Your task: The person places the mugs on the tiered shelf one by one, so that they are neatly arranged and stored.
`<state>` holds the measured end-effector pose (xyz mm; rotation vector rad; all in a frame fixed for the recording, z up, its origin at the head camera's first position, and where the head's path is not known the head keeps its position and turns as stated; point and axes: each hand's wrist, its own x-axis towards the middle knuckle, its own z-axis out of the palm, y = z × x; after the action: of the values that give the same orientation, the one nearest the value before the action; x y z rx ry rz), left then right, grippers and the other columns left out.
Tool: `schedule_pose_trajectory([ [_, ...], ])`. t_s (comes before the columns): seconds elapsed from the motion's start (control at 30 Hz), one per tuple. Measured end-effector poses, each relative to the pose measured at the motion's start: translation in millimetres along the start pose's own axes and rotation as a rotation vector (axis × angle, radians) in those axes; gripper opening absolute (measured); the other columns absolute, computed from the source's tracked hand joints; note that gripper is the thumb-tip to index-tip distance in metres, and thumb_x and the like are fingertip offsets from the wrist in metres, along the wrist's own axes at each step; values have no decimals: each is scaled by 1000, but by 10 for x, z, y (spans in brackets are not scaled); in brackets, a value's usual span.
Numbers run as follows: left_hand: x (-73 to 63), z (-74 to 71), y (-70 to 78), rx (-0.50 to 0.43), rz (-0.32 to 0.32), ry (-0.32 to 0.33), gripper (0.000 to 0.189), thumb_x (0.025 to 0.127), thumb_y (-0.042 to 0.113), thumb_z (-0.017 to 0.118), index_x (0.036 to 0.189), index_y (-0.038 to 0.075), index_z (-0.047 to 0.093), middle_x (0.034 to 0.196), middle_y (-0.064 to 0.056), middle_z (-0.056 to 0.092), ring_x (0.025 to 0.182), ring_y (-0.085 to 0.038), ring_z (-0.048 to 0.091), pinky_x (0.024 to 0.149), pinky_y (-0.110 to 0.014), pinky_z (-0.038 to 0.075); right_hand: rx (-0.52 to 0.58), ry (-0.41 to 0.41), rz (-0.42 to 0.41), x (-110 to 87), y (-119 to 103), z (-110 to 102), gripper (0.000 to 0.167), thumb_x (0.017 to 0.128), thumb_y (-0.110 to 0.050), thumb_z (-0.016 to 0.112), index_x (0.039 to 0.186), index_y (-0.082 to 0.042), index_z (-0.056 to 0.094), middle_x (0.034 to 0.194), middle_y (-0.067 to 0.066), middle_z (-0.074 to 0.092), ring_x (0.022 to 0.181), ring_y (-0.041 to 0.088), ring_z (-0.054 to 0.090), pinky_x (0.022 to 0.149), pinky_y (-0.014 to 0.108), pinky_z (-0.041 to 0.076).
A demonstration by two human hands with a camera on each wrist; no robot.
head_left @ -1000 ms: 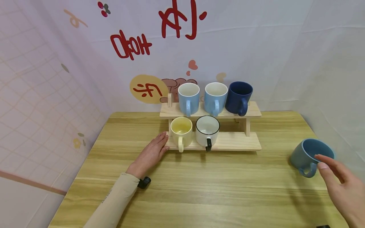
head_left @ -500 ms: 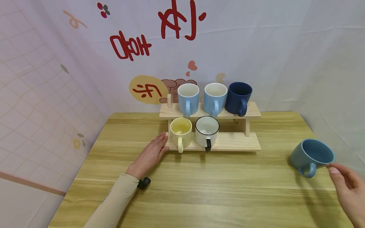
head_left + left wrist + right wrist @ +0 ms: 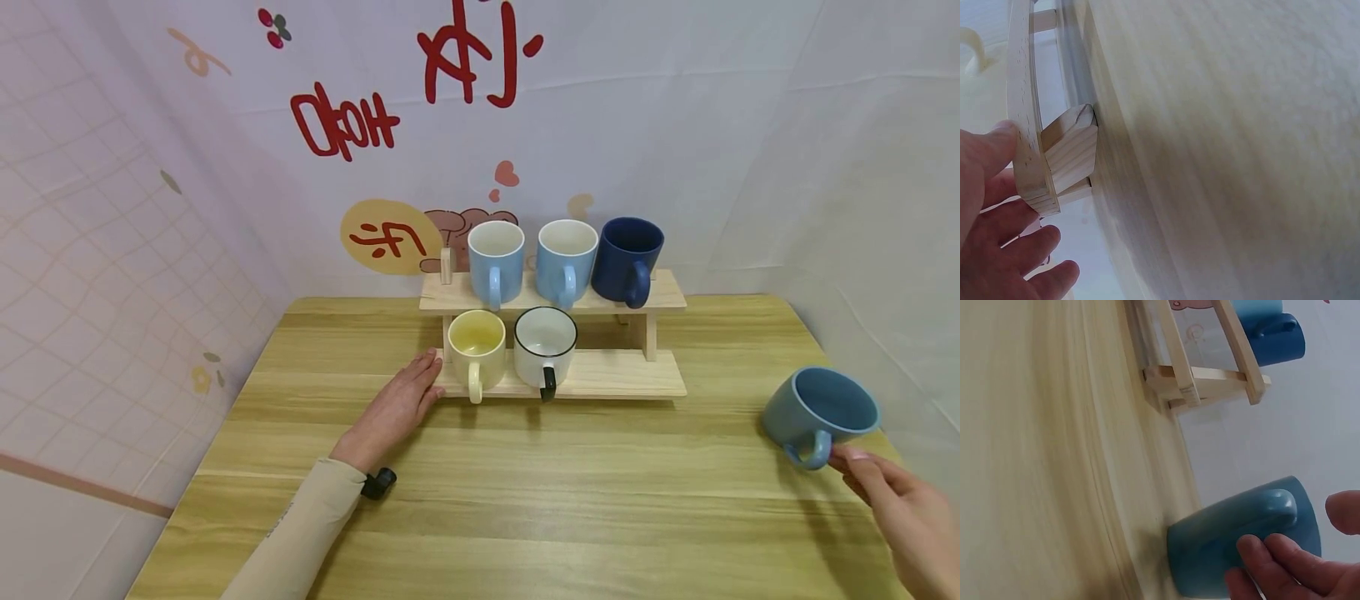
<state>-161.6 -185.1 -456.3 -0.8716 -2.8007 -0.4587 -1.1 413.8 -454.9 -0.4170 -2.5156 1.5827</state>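
Observation:
A teal mug point(image 3: 810, 408) stands on the table at the right, its handle toward the front. My right hand point(image 3: 911, 508) is at its near side, fingertips by the handle; in the right wrist view, fingers point(image 3: 1279, 562) overlap the mug below the handle while the thumb is apart from it. Whether they touch is hard to tell. My left hand point(image 3: 393, 408) holds the left end of a two-tier wooden shelf rack point(image 3: 630, 375), thumb on the lower board's front edge, fingers round its end.
The upper board carries two light blue mugs point(image 3: 497, 262) point(image 3: 567, 262) and a navy mug point(image 3: 628, 258). On the lower board are a yellow mug point(image 3: 477, 350) and a white mug with a black rim point(image 3: 545, 346). A white printed cloth point(image 3: 675, 150) hangs behind the table.
My right hand has moved from above the teal mug's rim, out to the right, then down to beside its handle. The mug, the rack and my left hand stay in place.

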Motion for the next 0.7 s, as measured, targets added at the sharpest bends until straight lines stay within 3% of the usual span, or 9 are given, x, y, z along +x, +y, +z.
schedule_pose_trajectory([
  [0.07,0,3,-1,0,2,-1,49,101,22,55,139,-7,47,147,-23,40,133,-39,42,111,-47,34,116,-42,37,29,15,4,21,102,-30,50,112,-25,68,100,-30,61,87,-17,58,68,4,48],
  [0.17,-1,7,-4,0,6,0,49,101,22,55,139,-8,47,147,-23,40,133,-39,42,110,-48,35,283,-110,102,67,23,21,21,102,-30,50,117,-23,63,101,-27,62,88,-14,60,70,8,50],
  [0.27,-3,9,-5,-3,3,-3,49,101,22,55,139,-7,47,148,-23,40,134,-39,42,111,-47,34,368,-171,144,83,16,45,27,102,-33,49,121,-19,63,103,-23,65,91,-13,60,71,9,51],
  [0.33,-3,8,-3,-8,-5,-8,49,101,22,55,140,-7,47,148,-23,40,135,-38,40,112,-46,33,443,-198,136,87,13,67,23,103,-30,49,113,-20,67,106,-16,69,95,-10,61,74,11,52],
  [0.53,2,10,-2,-25,-23,-21,49,101,23,54,140,-6,47,149,-23,39,137,-36,38,112,-47,33,432,-186,56,112,15,125,28,103,-26,49,116,-12,69,108,-11,71,101,-9,61,79,6,48],
  [0.7,0,11,-6,-32,-27,-22,49,101,23,54,140,-6,47,149,-22,39,137,-36,38,112,-46,32,426,-171,49,150,25,154,34,103,-28,49,121,-5,67,110,-8,71,103,-10,59,79,4,46],
])
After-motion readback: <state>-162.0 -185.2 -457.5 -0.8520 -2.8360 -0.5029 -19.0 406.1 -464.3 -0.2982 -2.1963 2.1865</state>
